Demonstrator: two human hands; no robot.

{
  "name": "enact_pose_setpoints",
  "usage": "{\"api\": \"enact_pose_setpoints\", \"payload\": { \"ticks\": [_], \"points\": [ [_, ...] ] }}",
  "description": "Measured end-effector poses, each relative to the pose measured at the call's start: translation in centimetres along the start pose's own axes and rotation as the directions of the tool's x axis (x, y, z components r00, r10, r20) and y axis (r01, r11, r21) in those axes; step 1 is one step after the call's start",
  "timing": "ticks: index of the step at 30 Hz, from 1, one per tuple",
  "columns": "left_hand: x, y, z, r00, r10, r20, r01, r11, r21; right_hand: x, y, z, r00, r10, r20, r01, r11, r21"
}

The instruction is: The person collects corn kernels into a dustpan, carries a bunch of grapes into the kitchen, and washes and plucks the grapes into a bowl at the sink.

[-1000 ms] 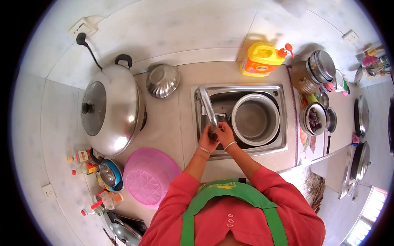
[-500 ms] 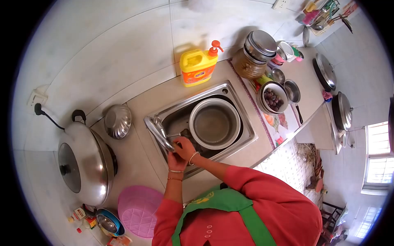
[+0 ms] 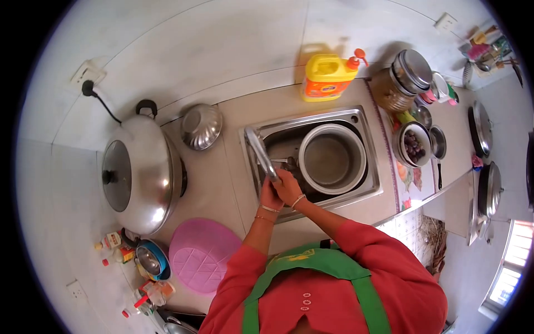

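Note:
My left hand [image 3: 269,197] and my right hand [image 3: 288,187] are pressed together at the outlet of the curved metal faucet [image 3: 259,150], over the front left of the sink [image 3: 374,150]. The right hand's fingers curl over the left hand. Both look closed, and whatever may lie between them is hidden. To the right of the hands, a round metal pot [image 3: 334,158] sits in the sink with what looks like water in it. The bottom of the faucet and the sink's left part are dark and partly covered.
A yellow pump jug [image 3: 328,78] stands behind the sink. A fluted metal bowl [image 3: 201,127] and a large lidded wok [image 3: 142,172] are at left, with a pink plastic basket [image 3: 201,256] in front. On the right are a bowl of dark round fruit [image 3: 413,146], a saucepan [image 3: 438,142] and stacked pots [image 3: 411,69].
The camera view has shifted, so the counter and sink appear farther right and the left side shows more. My hands stay together at the faucet's end, with the right hand turned slightly.

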State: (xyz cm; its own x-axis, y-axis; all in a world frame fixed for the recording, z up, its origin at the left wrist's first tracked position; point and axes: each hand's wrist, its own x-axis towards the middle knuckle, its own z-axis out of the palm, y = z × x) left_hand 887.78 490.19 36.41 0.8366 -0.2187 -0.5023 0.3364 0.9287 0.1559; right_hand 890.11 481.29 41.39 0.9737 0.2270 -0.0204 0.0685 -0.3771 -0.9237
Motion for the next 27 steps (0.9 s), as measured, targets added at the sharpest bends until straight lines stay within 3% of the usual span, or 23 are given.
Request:
{"api": "enact_pose_setpoints", "payload": {
  "ticks": [2,3,4,5,6,7,8,10,11,12,14,15,16,18,19,20,22,24,25,27],
  "points": [
    [0.5,0.6,-1.1,0.929,-0.077,0.363,0.129,0.985,-0.119,0.0,0.2,0.9,0.998,-0.051,-0.046,0.052,0.998,0.036],
    [-0.7,0.4,0.7,0.996,-0.056,0.069,0.067,0.982,-0.175,0.0,0.4,1.1,0.989,-0.097,-0.109,0.104,0.993,0.062],
    [-1.0,0.0,2.1,0.996,-0.052,0.066,0.063,0.982,-0.177,0.5,0.1,0.3,0.99,-0.096,-0.104,0.103,0.993,0.064],
    [-1.0,-0.4,3.3,0.999,-0.023,0.034,0.026,0.994,-0.104,1.6,-0.5,-1.1,0.982,0.187,-0.003,-0.184,0.969,0.163],
    [-0.8,-0.5,3.8,1.0,0.01,0.005,-0.01,1.0,-0.027,2.3,-0.9,-1.8,0.889,0.442,0.121,-0.458,0.859,0.228],
    [-0.6,-0.6,3.2,1.0,0.01,-0.026,-0.011,0.998,-0.063,2.2,-1.0,-1.5,0.93,0.367,0.02,-0.366,0.918,0.15],
    [-0.3,-0.3,2.2,1.0,0.012,-0.025,-0.014,0.998,-0.063,1.6,-0.7,-0.8,0.931,0.365,0.021,-0.364,0.919,0.15],
    [0.0,0.6,0.4,0.978,0.012,0.209,-0.006,0.999,-0.031,0.1,-0.7,0.9,0.99,-0.056,-0.132,0.064,0.996,0.057],
    [-0.1,0.4,0.2,0.978,0.013,0.208,-0.006,0.999,-0.035,-0.7,-1.4,1.2,0.968,-0.138,-0.208,0.134,0.99,-0.031],
    [-0.5,0.5,1.0,0.986,-0.014,0.169,0.02,0.999,-0.029,-0.5,-2.0,0.5,0.969,-0.137,-0.206,0.134,0.991,-0.031],
    [-0.7,0.2,1.4,0.992,-0.042,0.122,0.045,0.999,-0.023,0.6,-2.1,-1.1,0.996,0.051,-0.072,-0.05,0.999,0.015],
    [-0.6,-0.5,1.6,0.997,-0.062,0.037,0.064,0.997,-0.035,1.2,-0.1,-0.7,0.968,0.233,-0.091,-0.228,0.972,0.058],
    [-0.3,-0.9,1.5,0.996,-0.082,-0.044,0.08,0.996,-0.048,1.7,0.1,-0.8,0.963,0.26,-0.072,-0.247,0.956,0.157],
    [0.6,-0.5,0.4,0.998,-0.051,-0.027,0.049,0.997,-0.068,1.0,-1.2,-1.1,0.99,0.136,-0.038,-0.13,0.983,0.126],
    [1.2,0.1,-0.8,0.997,-0.036,0.071,0.039,0.998,-0.044,0.8,-0.9,-0.7,0.991,0.132,-0.036,-0.127,0.984,0.123],
    [1.7,0.3,-2.0,0.986,-0.021,0.168,0.026,0.999,-0.024,0.4,-0.7,-0.2,0.992,0.121,-0.032,-0.112,0.973,0.203],
    [0.4,0.6,-0.1,0.986,-0.067,0.156,0.077,0.995,-0.059,0.4,0.1,0.0,0.994,0.109,-0.02,-0.099,0.954,0.282],
    [-1.2,1.2,2.4,0.983,-0.118,0.139,0.13,0.988,-0.082,1.5,0.9,-0.8,0.931,0.345,0.117,-0.36,0.825,0.436],
    [-1.6,1.1,3.7,0.995,-0.088,0.057,0.091,0.994,-0.059,1.9,0.9,-0.9,0.94,0.311,0.142,-0.33,0.712,0.619],
    [-1.9,1.0,4.1,0.999,-0.033,-0.024,0.032,0.999,-0.041,2.0,0.1,-1.7,0.91,0.368,0.193,-0.397,0.632,0.665]
  ]
}}
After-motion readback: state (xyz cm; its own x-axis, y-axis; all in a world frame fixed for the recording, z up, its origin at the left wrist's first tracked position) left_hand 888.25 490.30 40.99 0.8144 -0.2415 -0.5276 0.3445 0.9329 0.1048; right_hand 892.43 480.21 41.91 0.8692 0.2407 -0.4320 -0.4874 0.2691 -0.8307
